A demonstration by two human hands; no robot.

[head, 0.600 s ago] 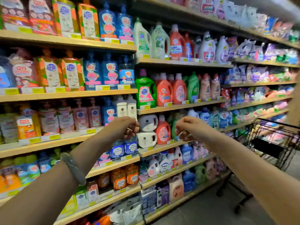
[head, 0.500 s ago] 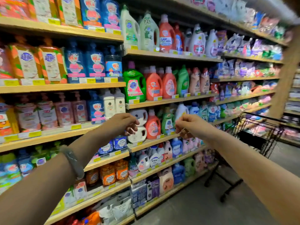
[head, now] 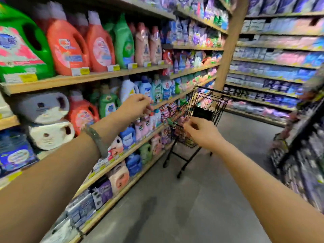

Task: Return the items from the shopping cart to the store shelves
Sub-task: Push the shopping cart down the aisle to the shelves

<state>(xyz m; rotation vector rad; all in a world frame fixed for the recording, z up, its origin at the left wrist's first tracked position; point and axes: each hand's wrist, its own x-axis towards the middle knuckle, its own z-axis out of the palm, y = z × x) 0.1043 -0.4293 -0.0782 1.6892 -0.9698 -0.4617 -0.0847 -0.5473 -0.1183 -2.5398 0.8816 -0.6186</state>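
A black wire shopping cart (head: 211,89) stands in the aisle ahead of me, close against the left store shelves (head: 105,74). Blurred pinkish goods show through its mesh. My left hand (head: 138,104) is stretched out in front of the shelf bottles, left of the cart, fingers curled with nothing seen in them. A grey bracelet (head: 97,139) circles that wrist. My right hand (head: 199,131) reaches forward just short of the cart's near rim, fingers curled in, holding nothing that I can see.
Wooden shelves on the left carry red, green and white detergent jugs (head: 66,48). A wooden post (head: 229,46) rises behind the cart. Shelves of packaged goods (head: 273,67) line the back. A dark rack (head: 305,155) stands at the right. Grey floor (head: 175,199) runs between them.
The view has swung right, from facing the shelves to looking along the aisle. The cart now sits near the centre, and both hands have moved toward it, the right hand lower.
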